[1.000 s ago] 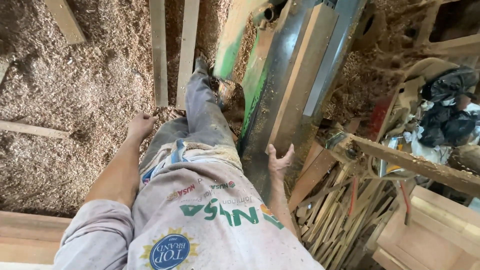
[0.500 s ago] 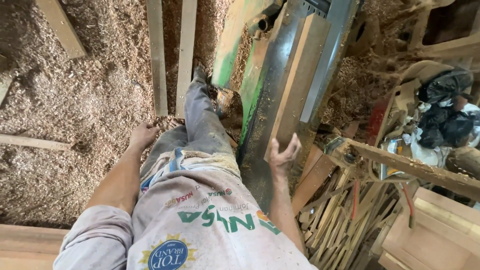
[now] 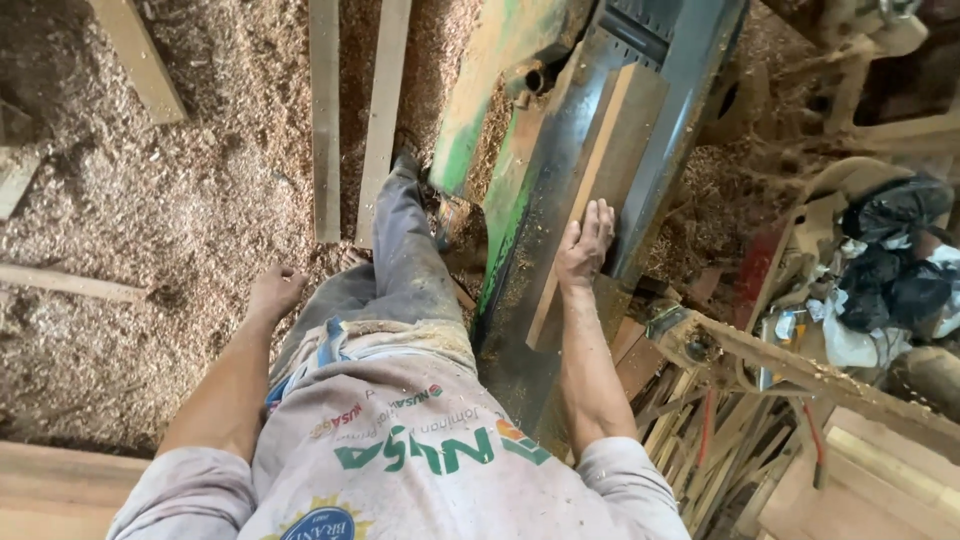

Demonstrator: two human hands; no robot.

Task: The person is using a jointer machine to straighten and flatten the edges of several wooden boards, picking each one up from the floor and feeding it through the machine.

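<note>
At the lower centre stood the person in a dusty shirt. The right hand, grip released with fingers spread, lay flat on a wooden board resting along the dark machine bed at centre right. The left hand, loosely curled and holding nothing, hung over the sawdust floor. Farther up, two planks lay on the floor

A sawdust-covered floor carries two long wooden slats; the dark machine bed bears a plank.
</note>
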